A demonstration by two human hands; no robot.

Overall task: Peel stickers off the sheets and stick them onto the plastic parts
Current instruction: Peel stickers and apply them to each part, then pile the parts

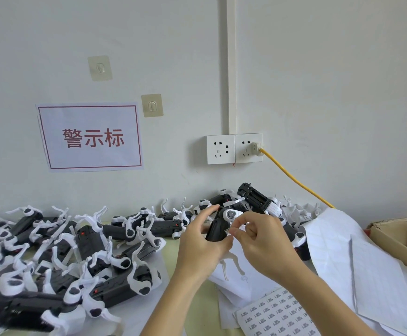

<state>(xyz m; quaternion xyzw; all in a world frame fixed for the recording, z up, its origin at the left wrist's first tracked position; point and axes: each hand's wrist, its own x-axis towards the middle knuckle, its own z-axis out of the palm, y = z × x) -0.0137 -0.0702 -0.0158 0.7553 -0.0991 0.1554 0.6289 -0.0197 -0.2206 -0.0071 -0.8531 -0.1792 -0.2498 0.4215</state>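
Sticker application, mid-cycle. Along the left half of the worktop (192,309), from its left edge to near the middle, lies a heap of parts (59,258), black bodies with white arms; whether each already carries a sticker cannot be told at this size. At centre, above the worktop, the left hand (201,241) grips one part (218,227) upright, fingers curled round its black body, thumb near the white cap. Just right of it the right hand (261,238) pinches a small sticker (229,231) between thumb and forefinger, held at the side of that body; whether it already touches the plastic is unclear. Behind the hands, against the wall at the back edge, sits a second heap (253,202) of parts. Toward the front edge, right of centre, lies a sheet (277,314) with most of its printed stickers in place. Farther right, blank-looking backing sheets (343,258) are piled, reaching to a cardboard box (398,236) at the right edge.

Judged state: one sticker peeled and being placed; pressing it flat remains. The nearly full sheet and the two heaps suggest many cycles are left. The spent sheets suggest a good number are done, though which heap is finished cannot be read.
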